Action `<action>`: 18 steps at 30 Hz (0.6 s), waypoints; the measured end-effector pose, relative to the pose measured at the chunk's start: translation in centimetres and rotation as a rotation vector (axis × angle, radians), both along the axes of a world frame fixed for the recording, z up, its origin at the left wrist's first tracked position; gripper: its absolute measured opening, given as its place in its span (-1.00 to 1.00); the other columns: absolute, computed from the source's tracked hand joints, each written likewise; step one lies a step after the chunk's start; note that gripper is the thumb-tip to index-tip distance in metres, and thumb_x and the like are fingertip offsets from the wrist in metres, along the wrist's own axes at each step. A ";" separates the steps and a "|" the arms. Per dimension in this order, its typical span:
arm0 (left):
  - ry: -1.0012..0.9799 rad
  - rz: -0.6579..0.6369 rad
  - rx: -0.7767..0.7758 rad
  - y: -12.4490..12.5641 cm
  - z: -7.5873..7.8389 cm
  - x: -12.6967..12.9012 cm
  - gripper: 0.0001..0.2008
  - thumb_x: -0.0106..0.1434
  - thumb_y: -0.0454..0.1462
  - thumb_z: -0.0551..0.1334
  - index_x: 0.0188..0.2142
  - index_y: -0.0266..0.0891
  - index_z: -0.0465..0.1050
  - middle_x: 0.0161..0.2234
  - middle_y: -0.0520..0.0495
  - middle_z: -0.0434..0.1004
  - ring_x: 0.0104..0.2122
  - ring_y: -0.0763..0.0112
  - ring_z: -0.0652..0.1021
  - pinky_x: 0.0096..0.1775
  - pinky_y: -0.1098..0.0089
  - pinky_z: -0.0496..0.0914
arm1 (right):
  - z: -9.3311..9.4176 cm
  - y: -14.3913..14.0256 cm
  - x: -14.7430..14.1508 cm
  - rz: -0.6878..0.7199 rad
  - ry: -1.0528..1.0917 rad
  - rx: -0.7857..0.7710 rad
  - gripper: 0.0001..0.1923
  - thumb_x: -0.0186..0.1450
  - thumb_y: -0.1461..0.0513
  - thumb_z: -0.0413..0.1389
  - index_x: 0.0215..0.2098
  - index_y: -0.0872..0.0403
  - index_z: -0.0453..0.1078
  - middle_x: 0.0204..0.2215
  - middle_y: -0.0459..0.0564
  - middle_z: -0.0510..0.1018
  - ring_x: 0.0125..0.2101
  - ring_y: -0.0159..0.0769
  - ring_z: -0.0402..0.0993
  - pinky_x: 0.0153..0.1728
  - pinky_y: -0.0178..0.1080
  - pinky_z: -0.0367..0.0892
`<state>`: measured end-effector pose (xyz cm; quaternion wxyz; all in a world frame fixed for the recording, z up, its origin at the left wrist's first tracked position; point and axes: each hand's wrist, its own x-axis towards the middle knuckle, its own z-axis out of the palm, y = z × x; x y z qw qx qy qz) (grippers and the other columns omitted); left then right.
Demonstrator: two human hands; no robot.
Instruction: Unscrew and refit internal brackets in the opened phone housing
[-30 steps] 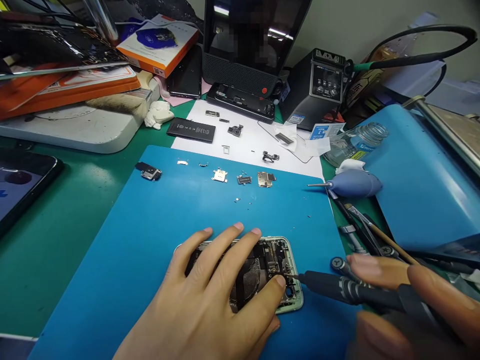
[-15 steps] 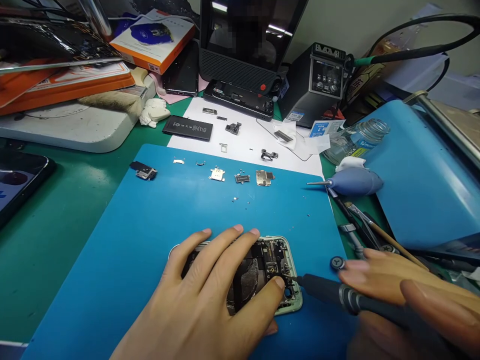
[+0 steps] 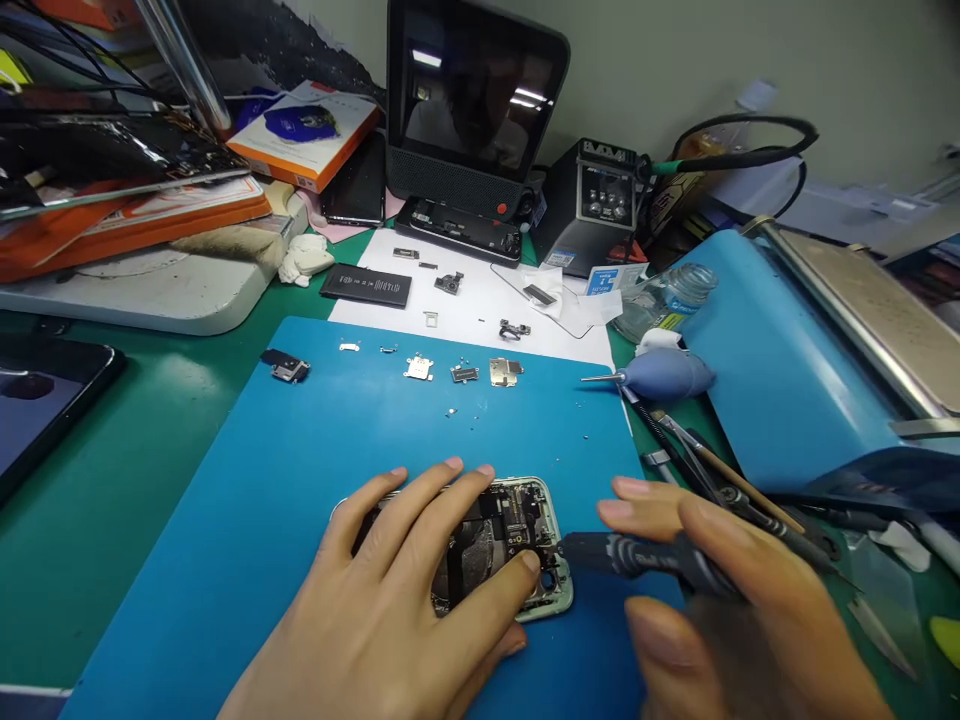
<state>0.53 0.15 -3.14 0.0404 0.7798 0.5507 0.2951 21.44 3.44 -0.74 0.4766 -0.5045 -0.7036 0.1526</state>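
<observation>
An opened smartphone (image 3: 487, 545) with a pale green frame and bare circuit boards lies on the blue mat (image 3: 300, 450). My left hand (image 3: 390, 590) is laid over it and grips it, fingertips at the far edge and the thumb on the boards near the right end. My right hand (image 3: 750, 570) holds a dark screwdriver (image 3: 645, 557), tilted, its front end at the phone's right end. Whether the tip touches a screw is too blurred to tell. My left hand hides much of the phone's left half.
Small metal plates (image 3: 418, 368), a speaker-like module (image 3: 285, 366) and tiny screws lie on the mat's far part. Behind are a battery (image 3: 366, 286) and camera module (image 3: 450, 283) on white paper. Right: a blower bulb (image 3: 667, 377), a glass jar (image 3: 667, 300) and tools.
The camera view has shifted, so the bench appears farther left and slightly lower. My right hand's fingers have moved closer around the screwdriver. My left hand stays on the phone.
</observation>
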 end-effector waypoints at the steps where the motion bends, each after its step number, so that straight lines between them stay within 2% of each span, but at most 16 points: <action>1: 0.022 -0.021 0.016 0.1 0.0 -0.3 -0.76 0.62 0.04 0.25 0.16 0.29 0.63 0.32 -0.05 0.64 0.33 0.17 0.57 0.31 0.07 0.24 | 0.2 0.1 -0.2 0.034 -0.023 0.015 -0.51 0.47 0.25 0.32 0.30 -0.30 0.55 0.04 -0.10 0.75 0.07 -0.08 0.69 0.25 0.16 0.54; 2: 0.052 -0.047 0.035 0.1 -0.1 -0.6 -0.75 0.62 0.04 0.25 0.19 0.29 0.62 0.32 -0.06 0.64 0.33 0.17 0.57 0.30 0.08 0.25 | 0.4 0.1 -0.4 0.057 -0.046 0.013 -0.45 0.44 0.28 0.34 0.34 -0.28 0.52 0.03 -0.07 0.76 0.02 -0.08 0.71 0.17 0.12 0.59; 4: 0.128 -0.103 0.058 0.2 -0.5 -1.0 -0.72 0.63 0.02 0.25 0.25 0.31 0.58 0.36 -0.05 0.59 0.34 0.16 0.56 0.28 0.07 0.27 | 0.7 0.4 -0.9 0.005 0.005 -0.012 -0.47 0.41 0.29 0.38 0.30 -0.18 0.54 -0.10 -0.02 0.78 -0.13 -0.07 0.75 -0.08 0.02 0.69; 6: 0.147 -0.087 0.066 0.2 -0.9 -1.1 -0.71 0.64 -0.01 0.24 0.27 0.36 0.57 0.41 -0.01 0.54 0.37 0.15 0.53 0.30 0.05 0.27 | 1.1 0.9 -1.5 -0.172 0.200 0.014 -0.53 0.40 0.27 0.40 0.25 -0.07 0.54 -0.20 0.01 0.76 -0.33 -0.14 0.72 -0.36 -0.13 0.65; 8: 0.133 -0.050 0.075 0.1 -1.3 -0.9 -0.71 0.64 0.00 0.23 0.28 0.39 0.56 0.44 0.01 0.50 0.40 0.12 0.50 0.30 0.03 0.28 | 1.3 1.5 -1.7 -0.329 0.374 0.051 -0.43 0.41 0.25 0.41 0.33 -0.06 0.43 -0.17 -0.01 0.73 -0.47 -0.31 0.62 -0.47 -0.25 0.58; 11: 0.118 -0.038 0.104 -0.1 -1.4 -0.3 -0.69 0.62 0.03 0.25 0.28 0.35 0.57 0.47 -0.02 0.47 0.38 0.06 0.51 0.29 0.01 0.32 | 1.3 2.4 -1.1 -0.374 0.347 -0.039 -0.27 0.45 0.14 0.40 0.48 -0.10 0.26 -0.07 0.02 0.73 -0.37 -0.30 0.68 -0.30 -0.23 0.66; 14: 0.112 -0.042 0.136 -0.2 -1.3 -0.1 -0.66 0.60 0.04 0.28 0.30 0.30 0.57 0.46 -0.05 0.48 0.37 0.01 0.53 0.28 -0.01 0.35 | 0.6 2.9 -0.1 -0.338 0.258 -0.141 -0.34 0.50 0.04 0.32 0.48 -0.08 0.30 0.00 0.09 0.73 -0.22 -0.19 0.75 -0.21 -0.17 0.69; 18: 0.176 -0.056 0.155 -0.1 -1.4 -1.1 -0.60 0.64 -0.05 0.24 0.41 0.31 0.47 0.51 -0.01 0.41 0.40 0.04 0.51 0.26 0.03 0.41 | 0.0 3.1 0.4 -0.333 0.223 -0.187 -0.44 0.55 -0.02 0.23 0.45 -0.12 0.34 0.02 0.09 0.73 -0.17 -0.14 0.77 -0.18 -0.13 0.71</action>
